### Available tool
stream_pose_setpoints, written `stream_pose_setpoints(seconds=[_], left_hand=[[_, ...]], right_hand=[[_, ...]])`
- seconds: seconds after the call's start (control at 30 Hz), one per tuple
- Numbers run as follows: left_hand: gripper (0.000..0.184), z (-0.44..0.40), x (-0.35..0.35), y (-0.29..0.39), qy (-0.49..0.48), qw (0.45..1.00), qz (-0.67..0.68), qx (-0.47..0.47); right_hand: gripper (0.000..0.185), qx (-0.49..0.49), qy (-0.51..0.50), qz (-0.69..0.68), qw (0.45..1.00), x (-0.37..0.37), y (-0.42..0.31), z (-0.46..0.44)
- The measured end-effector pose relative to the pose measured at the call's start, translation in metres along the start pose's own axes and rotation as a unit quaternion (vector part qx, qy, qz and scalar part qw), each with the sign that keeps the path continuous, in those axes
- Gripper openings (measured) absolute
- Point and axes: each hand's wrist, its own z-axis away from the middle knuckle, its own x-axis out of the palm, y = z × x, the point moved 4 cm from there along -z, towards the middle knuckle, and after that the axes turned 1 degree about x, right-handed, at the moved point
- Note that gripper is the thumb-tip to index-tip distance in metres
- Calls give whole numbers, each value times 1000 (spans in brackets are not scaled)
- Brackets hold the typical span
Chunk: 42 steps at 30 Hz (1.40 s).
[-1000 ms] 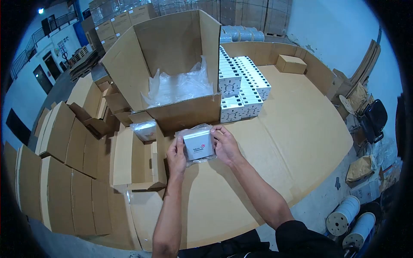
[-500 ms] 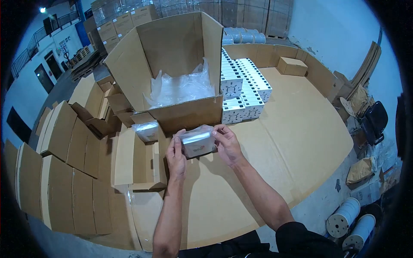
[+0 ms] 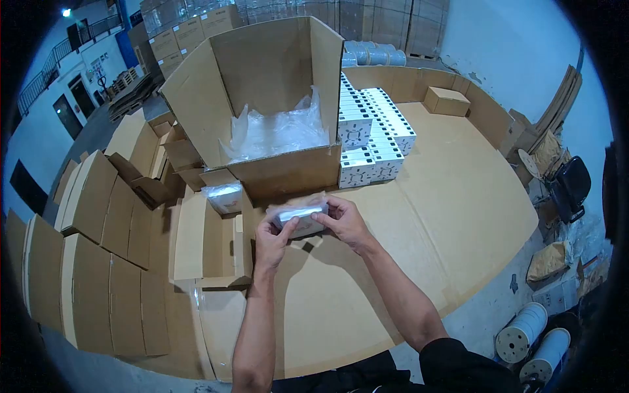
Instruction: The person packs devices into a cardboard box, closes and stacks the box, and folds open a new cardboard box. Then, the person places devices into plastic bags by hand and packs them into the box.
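Observation:
A small white box in a clear plastic bag (image 3: 303,221) is held above the cardboard surface, tilted so its top edge faces me. My left hand (image 3: 273,241) grips its left side, thumb on the front. On its right side, my right hand (image 3: 343,221) is closed the same way. Just left of my left hand stands an open narrow carton (image 3: 219,283) with a plastic-wrapped item (image 3: 225,198) at its far end. Behind my hands is a large open carton (image 3: 285,173) holding clear plastic bags (image 3: 278,134).
White patterned boxes (image 3: 356,171) are stacked right of the large carton. Brown cartons (image 3: 88,288) stand in rows at the left. A small closed carton (image 3: 447,101) lies at the back right of the cardboard-covered table (image 3: 458,216). Cable spools (image 3: 522,331) are on the floor.
The bagged box has tipped, so its printed face no longer shows clearly. Both thumbs have moved inward onto its upper front edge.

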Motion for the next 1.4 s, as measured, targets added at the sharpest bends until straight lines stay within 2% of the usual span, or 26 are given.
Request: stream_pose_setpoints(seconds=[0.07, 0.1, 0.17, 0.37, 0.5, 0.6, 0.63, 0.7, 0.87, 1.0, 1.07, 1.2, 1.27, 1.3, 1.37, 1.4], left_hand=[[23, 1, 0, 3, 2, 1000, -6, 22], [20, 1, 1, 5, 2, 999, -12, 45], [17, 2, 3, 7, 17, 998, -21, 60], [10, 6, 7, 18, 63, 991, -73, 92], [11, 8, 5, 16, 120, 983, -107, 85], [15, 10, 9, 16, 162, 983, -38, 81], [15, 10, 8, 15, 163, 983, -38, 81], [23, 9, 3, 6, 177, 984, -22, -3], [27, 4, 5, 2, 187, 982, 4, 16], [27, 2, 5, -2, 186, 982, 12, 25], [27, 3, 5, -1, 186, 982, 14, 15], [26, 4, 4, 2, 183, 983, -10, -3], [26, 4, 6, 3, 182, 983, -2, 4], [26, 3, 7, 3, 182, 983, 6, 12], [25, 3, 6, 2, 179, 984, 8, 9], [24, 3, 5, 2, 177, 984, 10, 7]], right_hand=[[23, 16, -1, 22, 1000, -2, 0, 0], [23, 16, -2, 22, 1000, -4, 0, -1], [17, -65, -10, 104, 992, -8, -7, -2], [16, -19, 10, 102, 995, -11, -19, 1], [16, -59, 10, 104, 993, -17, -5, -4], [16, -44, 7, 46, 998, -16, 0, -4], [16, -72, 8, 29, 997, -14, -1, -5], [16, -100, 9, 13, 995, -12, -1, -5], [17, -51, 23, 21, 998, -17, 6, -6], [17, -51, 40, 7, 998, -11, -1, -6], [20, -127, 46, -67, 989, -6, -17, -2], [26, -112, -17, -116, 987, -15, -26, 1], [22, -139, -76, 21, 987, -16, -25, 1], [22, -139, -75, 21, 987, -15, -27, 3], [10, -59, -79, 95, 991, -9, -27, 5], [15, -48, -68, 124, 989, -6, -33, 8]])
